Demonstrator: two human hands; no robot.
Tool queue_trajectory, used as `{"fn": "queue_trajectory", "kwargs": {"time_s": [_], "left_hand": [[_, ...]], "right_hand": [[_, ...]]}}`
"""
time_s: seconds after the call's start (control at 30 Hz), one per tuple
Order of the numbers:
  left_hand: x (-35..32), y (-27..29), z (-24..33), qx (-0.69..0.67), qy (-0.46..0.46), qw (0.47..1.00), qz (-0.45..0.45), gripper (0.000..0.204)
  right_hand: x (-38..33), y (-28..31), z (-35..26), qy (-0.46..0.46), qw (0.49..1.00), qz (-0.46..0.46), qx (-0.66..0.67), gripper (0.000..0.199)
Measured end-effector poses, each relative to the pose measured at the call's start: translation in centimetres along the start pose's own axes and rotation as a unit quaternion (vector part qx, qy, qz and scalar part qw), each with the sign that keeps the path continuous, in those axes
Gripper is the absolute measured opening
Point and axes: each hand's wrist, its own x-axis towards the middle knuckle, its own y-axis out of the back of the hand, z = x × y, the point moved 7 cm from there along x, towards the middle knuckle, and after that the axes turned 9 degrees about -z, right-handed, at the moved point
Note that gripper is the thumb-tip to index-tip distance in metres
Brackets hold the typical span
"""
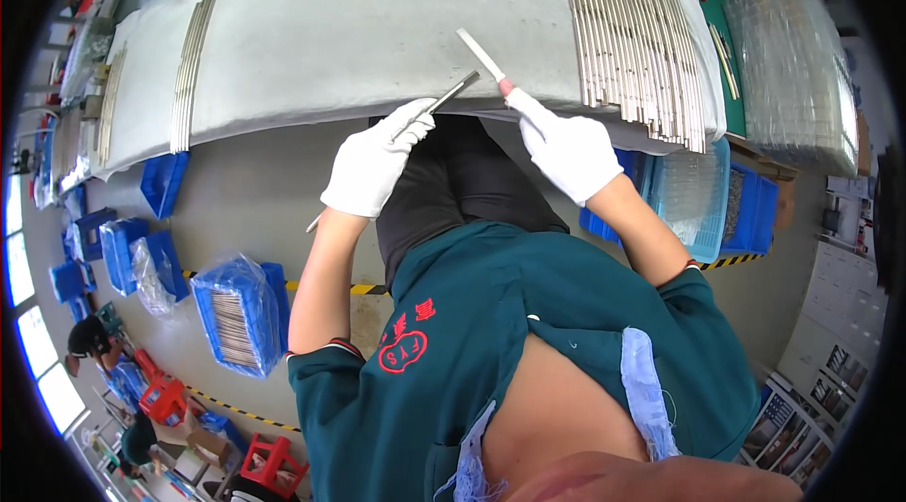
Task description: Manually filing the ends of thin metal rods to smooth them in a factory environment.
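Observation:
My left hand [373, 162], in a white glove, is closed around a thin metal rod [455, 92]. The rod's dark-tipped upper end points up and right over the table's front edge, and what looks like its other end sticks out by my wrist. My right hand [573, 151], gloved too, grips a slim white stick [479, 53] that slants up and left. A pinkish patch shows where the stick meets my fingers; I cannot tell whether it is a bare fingertip or part of the stick. The rod's end lies close to the stick; contact between them is unclear.
On the white-covered table [377, 25], many metal rods [632, 40] lie side by side at right, and a small bundle of rods [192, 73] at left. Blue bins [750, 209] stand below right; a wrapped bin of rods [236, 323] sits on the floor at left.

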Motion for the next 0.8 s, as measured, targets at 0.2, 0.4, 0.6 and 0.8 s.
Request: {"fn": "queue_trajectory", "kwargs": {"time_s": [0.2, 0.4, 0.6, 0.8], "left_hand": [[0.2, -0.3, -1.2, -0.102, -0.016, 0.995, -0.008, 0.027], [0.2, 0.2, 0.1, -0.013, 0.026, 0.999, -0.021, 0.029], [0.0, 0.2, -0.1, 0.024, -0.007, 1.000, -0.002, 0.029], [0.2, 0.2, 0.9, 0.107, -0.013, 0.994, 0.009, 0.029]], "right_hand": [[-2.5, 1.1, -0.8, 0.017, 1.000, -0.010, -0.008, 0.048], [-0.8, -0.7, -1.2, 0.024, 0.998, -0.014, -0.049, 0.060], [-3.0, -0.6, -1.1, 0.035, 0.999, -0.032, -0.022, 0.056], [0.2, -0.6, -0.4, 0.026, 0.999, 0.026, -0.021, 0.057]]}}
